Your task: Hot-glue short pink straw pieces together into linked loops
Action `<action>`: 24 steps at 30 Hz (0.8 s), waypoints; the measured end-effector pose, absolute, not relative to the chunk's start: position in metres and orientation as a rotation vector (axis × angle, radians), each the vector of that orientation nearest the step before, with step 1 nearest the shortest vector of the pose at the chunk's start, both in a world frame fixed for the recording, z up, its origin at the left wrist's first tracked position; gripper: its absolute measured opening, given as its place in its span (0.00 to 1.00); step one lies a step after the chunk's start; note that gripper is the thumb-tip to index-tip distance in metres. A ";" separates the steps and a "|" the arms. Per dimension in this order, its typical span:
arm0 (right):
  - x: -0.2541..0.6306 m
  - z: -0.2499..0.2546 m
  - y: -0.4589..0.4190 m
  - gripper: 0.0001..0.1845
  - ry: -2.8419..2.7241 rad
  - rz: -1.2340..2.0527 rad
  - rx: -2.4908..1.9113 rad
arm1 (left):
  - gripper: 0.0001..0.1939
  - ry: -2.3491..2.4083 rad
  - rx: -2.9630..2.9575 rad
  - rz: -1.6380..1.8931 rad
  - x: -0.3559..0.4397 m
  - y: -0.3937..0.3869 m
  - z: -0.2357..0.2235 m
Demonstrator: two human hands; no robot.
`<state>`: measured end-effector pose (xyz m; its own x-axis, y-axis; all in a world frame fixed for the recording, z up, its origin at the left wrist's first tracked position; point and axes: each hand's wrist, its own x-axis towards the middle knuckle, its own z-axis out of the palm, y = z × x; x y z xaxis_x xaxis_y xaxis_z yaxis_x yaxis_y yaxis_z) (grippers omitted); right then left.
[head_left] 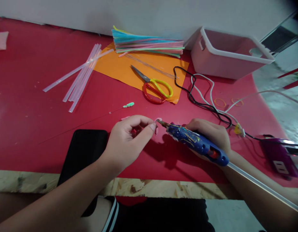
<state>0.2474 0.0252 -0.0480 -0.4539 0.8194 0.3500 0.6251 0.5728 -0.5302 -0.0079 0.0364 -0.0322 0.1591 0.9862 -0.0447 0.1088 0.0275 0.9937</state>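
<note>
Between thumb and forefinger, my left hand (129, 141) pinches a small curled piece of pink pipe cleaner (156, 130). My right hand (212, 133) grips a blue glue gun (191, 138) spattered with dried glue. The gun's nozzle points left and meets, or nearly meets, the pink piece; whether it touches I cannot tell. A long clear glue stick (262, 187) sticks out of the gun's back end. Beyond my left hand, a thin wire with a green fuzzy tip (128, 105) lies on the red table (30, 112). A black phone (82, 154) sits under my left forearm.
Scissors (151, 85) with red and yellow handles lie partly on an orange sheet (129, 71). Behind them is a bundle of coloured pipe cleaners (149, 43). Glue sticks (83, 72) lie left, a pink bin (216, 58) stands back right. Cables (197, 100) run to a purple power box (279, 158).
</note>
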 end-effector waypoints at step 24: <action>0.247 -0.046 0.028 0.02 -2.256 0.375 -1.077 | 0.09 1.175 1.342 0.963 -0.010 0.036 -0.032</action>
